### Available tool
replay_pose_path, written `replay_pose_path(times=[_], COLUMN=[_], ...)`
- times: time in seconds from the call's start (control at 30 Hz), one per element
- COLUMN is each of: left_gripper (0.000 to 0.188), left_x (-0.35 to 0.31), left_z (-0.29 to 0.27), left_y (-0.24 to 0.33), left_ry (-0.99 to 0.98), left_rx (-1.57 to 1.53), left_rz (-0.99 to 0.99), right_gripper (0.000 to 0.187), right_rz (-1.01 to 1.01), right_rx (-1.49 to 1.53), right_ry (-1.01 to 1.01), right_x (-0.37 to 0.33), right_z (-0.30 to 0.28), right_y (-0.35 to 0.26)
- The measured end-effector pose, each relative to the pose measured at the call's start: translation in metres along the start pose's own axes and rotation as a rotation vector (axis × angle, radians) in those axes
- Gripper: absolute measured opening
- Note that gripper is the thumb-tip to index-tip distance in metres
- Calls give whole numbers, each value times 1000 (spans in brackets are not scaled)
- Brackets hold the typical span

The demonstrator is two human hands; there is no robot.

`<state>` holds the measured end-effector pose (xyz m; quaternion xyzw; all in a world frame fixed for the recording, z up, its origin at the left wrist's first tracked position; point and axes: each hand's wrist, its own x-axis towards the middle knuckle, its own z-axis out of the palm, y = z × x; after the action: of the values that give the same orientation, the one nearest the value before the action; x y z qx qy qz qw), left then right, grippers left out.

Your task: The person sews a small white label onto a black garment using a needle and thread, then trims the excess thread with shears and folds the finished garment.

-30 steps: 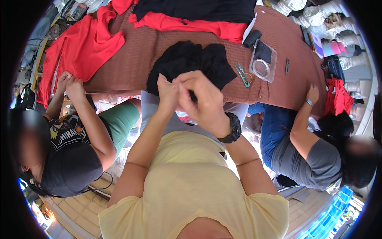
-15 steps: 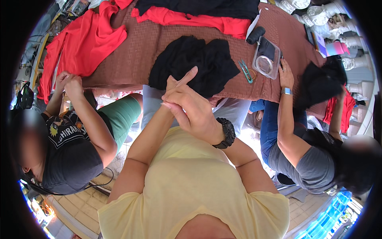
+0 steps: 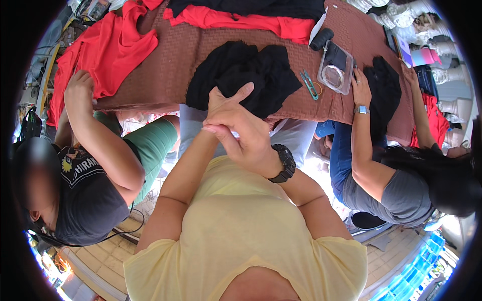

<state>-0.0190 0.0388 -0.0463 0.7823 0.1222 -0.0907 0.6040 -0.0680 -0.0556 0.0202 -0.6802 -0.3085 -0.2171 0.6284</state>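
Note:
Over my lap, at the table's near edge, my two hands are together. My right hand (image 3: 242, 134), with a black watch on its wrist, is closed around my left wrist, its thumb and finger meeting on the near side. Beyond it my left hand (image 3: 224, 103) shows a stretched-out digit apart from the rest; its other fingers are mostly hidden. No cloth or tool shows in either hand. Just beyond them a crumpled black garment (image 3: 246, 70) lies on the brown tablecloth (image 3: 155, 75). Teal thread snips (image 3: 308, 85) lie right of it.
A clear plastic box (image 3: 335, 67) and a dark thread spool (image 3: 321, 39) lie at the right. Red garments (image 3: 108, 52) cover the far left; black and red cloth (image 3: 241, 19) lies at the back. One co-worker sits on each side; the right one's hand (image 3: 360, 88) touches black cloth (image 3: 384, 95).
My hands stay clasped, almost still. The left co-worker's hand has risen a little. The right co-worker's black cloth now lies on the table edge, and that person's far hand has reached farther forward.

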Motion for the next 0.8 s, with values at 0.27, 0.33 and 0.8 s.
replay_pose_path(times=[0.27,0.33,0.8], left_gripper=[29,30,22], left_x=[10,11,-29], left_z=[-7,-1,7], left_y=[7,7,58], left_ry=[-322,-210,-93], left_rx=[-1152,-830,-975], left_rz=[-219,-114,-69], right_gripper=[13,15,14], right_rz=[70,108,449], right_rx=[14,5,239], right_ry=[-71,-100,380], right_x=[-7,-11,-11], right_z=[-5,-6,-24], right_y=[-9,-12,25])
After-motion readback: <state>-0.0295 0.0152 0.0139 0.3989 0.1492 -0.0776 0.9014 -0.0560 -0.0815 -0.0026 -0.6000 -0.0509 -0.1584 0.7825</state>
